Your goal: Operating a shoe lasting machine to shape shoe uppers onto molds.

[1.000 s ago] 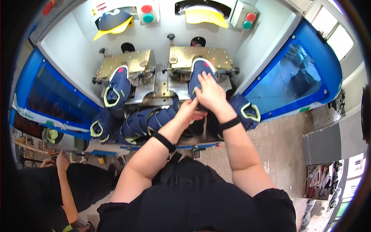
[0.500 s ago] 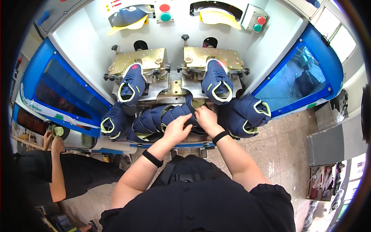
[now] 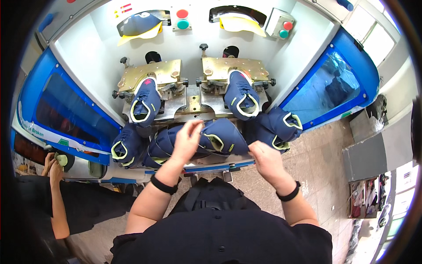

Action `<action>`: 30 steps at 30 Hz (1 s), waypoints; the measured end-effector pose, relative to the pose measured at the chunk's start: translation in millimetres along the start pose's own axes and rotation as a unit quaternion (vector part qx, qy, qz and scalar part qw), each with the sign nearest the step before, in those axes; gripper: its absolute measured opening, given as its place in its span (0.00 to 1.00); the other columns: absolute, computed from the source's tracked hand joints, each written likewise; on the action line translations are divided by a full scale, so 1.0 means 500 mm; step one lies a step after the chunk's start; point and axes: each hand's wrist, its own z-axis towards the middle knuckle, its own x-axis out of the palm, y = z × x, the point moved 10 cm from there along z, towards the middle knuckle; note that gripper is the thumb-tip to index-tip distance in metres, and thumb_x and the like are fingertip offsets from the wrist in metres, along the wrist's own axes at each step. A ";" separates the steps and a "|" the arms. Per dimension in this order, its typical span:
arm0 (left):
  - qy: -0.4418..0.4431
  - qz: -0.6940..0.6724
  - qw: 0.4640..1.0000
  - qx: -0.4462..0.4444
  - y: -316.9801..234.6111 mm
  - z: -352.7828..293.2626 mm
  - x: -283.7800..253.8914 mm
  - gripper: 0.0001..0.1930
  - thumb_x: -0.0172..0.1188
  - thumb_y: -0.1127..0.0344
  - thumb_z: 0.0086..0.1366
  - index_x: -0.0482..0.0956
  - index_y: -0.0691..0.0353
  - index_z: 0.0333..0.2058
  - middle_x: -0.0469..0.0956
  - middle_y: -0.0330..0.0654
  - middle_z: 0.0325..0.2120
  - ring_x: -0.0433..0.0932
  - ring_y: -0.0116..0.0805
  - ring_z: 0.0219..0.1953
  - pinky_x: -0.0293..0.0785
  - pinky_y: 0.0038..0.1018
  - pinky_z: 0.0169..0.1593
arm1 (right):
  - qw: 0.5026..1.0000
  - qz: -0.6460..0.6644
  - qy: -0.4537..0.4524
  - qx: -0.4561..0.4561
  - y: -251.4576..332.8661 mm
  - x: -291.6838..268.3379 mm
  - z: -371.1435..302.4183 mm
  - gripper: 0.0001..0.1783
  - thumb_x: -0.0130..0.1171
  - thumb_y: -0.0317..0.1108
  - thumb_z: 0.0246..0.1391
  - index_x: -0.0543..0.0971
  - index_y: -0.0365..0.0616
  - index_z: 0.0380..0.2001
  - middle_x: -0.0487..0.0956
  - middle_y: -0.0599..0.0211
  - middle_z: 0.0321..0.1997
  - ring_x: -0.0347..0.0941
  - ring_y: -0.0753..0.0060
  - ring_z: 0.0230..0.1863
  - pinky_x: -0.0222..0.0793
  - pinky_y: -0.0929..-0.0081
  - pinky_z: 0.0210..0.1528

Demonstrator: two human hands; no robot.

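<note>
A navy shoe upper (image 3: 227,130) with a lime-green collar lining lies tilted over the row of uppers in front of me. My right hand (image 3: 267,161) is closed on its right-hand tip in a pinch. By the upper's left end is my left hand (image 3: 188,141), its fingers half curled and pointing away from me. Nothing shows between them. Under and beside my left hand, several more navy uppers (image 3: 161,140) are stacked on their sides. Beyond them, two navy shoe uppers, the left one (image 3: 146,102) and the right one (image 3: 242,97), sit on the machine's two stations.
Brass-coloured plates (image 3: 156,74) with black knobs top the stations. Red and green buttons (image 3: 182,21) are on the back wall. Blue-framed windows (image 3: 327,83) flank me. More uppers (image 3: 281,125) lie at the right. Another person's hands (image 3: 53,168) hold a pale green piece at the far left.
My hands have moved apart, the right one toward the right and nearer me, the left one leftward. The upper now stretches out to the right from the row, its tip in my right hand.
</note>
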 end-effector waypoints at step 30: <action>0.187 -0.328 0.915 -0.138 -0.178 0.010 0.076 0.31 0.47 0.42 0.71 0.56 0.48 0.67 0.67 0.51 0.62 0.71 0.47 0.60 0.68 0.43 0.59 | 0.934 0.026 -0.342 -0.094 0.028 -0.212 0.271 0.18 0.65 0.23 0.45 0.73 0.42 0.41 0.73 0.54 0.41 0.70 0.46 0.41 0.68 0.58 0.44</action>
